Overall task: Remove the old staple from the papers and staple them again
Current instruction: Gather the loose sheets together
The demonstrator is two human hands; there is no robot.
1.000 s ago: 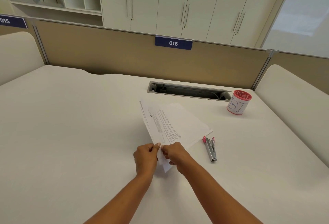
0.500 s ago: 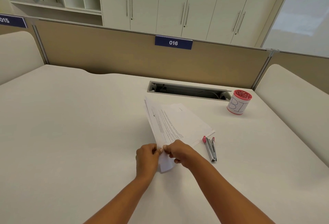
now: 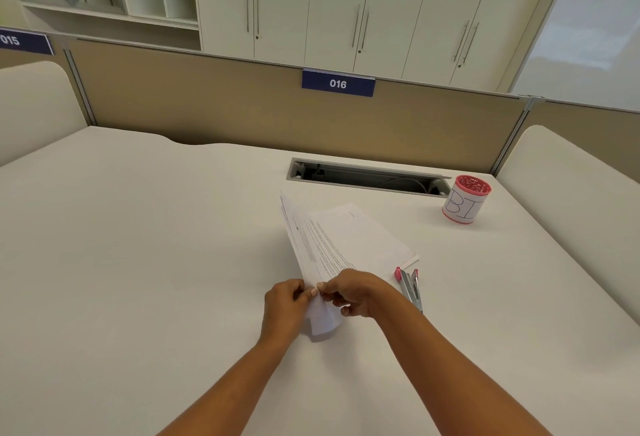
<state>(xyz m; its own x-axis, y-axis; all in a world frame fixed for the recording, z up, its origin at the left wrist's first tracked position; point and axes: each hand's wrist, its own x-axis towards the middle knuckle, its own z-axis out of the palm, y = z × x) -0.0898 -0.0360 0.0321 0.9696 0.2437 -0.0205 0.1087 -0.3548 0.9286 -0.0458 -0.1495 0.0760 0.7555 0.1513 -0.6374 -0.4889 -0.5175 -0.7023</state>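
A small stack of printed white papers (image 3: 341, 245) lies slanted on the desk, its near corner lifted between my hands. My left hand (image 3: 285, 307) pinches that corner from the left. My right hand (image 3: 356, 293) pinches the same corner from the right, fingertips meeting the left thumb. The staple itself is hidden under my fingers. A silver stapler with pink ends (image 3: 410, 288) lies on the desk just right of my right hand, partly behind my wrist.
A pink mesh cup with a white label (image 3: 465, 205) stands at the back right. An open cable slot (image 3: 367, 179) runs along the desk's far side, below the tan partition (image 3: 242, 109). The white desk (image 3: 138, 245) stretches to the left.
The papers have swung slightly to the right and their near corner has risen. Both hands have closed in tighter on that corner.
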